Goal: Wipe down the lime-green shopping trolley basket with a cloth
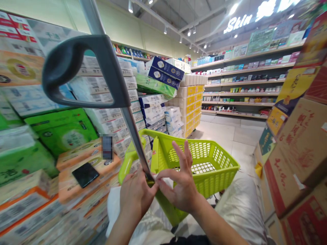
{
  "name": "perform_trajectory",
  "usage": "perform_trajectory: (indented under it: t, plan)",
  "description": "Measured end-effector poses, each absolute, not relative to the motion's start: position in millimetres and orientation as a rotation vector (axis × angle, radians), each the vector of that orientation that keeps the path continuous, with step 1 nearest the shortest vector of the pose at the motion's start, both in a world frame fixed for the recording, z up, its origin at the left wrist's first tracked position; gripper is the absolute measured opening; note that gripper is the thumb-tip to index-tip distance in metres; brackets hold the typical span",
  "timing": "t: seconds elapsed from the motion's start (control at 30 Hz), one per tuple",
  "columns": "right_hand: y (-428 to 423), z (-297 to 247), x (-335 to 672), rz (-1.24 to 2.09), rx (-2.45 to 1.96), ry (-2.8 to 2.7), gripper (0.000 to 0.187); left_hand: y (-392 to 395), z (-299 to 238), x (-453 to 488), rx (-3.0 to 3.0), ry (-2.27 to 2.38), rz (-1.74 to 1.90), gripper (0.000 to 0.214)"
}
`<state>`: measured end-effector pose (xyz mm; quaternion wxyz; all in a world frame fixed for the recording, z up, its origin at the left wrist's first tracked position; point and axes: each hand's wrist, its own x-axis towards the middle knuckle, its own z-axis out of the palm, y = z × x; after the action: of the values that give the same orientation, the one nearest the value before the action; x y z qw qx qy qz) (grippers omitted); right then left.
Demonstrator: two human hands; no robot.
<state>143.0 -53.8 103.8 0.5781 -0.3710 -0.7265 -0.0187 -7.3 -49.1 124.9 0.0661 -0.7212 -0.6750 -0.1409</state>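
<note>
A metal pole [136, 136] with a dark grey loop handle [116, 71] slants across the view, its lower end near my hands. My left hand [135, 194] is closed round that lower end. Close beside it, my right hand [180, 180] pinches thumb and forefinger together at the pole, other fingers raised and spread. What the pinch holds is too small to make out. Just behind my hands stands a lime-green shopping basket cart [217, 144] with slotted sides. White cloth or plastic [150, 217] lies below my hands.
Stacked tissue packs [102, 85] fill the left side, with a black flat object [85, 174] lying on an orange pack [74, 187]. Cardboard boxes [301, 143] rise on the right. A pale tiled aisle [230, 131] runs toward stocked shelves [245, 66]. A white bulging sack [240, 207] sits beside the cart.
</note>
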Motion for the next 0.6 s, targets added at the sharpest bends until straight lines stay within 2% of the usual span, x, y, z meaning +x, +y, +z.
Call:
perform_trajectory:
  t: [0.23,0.4,0.6]
  plan:
    - [-50.7,100.5,141.8,-0.11,-0.799,-1.735,0.015,-48.3,120.8,-10.0,-2.141,-2.013,-0.441,0.035]
    - [-36.3,81.0,139.9,0.141,-0.79,-1.9,0.036,-48.2,117.0,-12.8,-2.185,-1.91,-0.474,0.034]
    - [-27.5,56.6,133.6,0.196,-0.885,-2.037,0.027,-44.8,111.8,-19.9,-2.23,-1.776,-0.595,0.027]
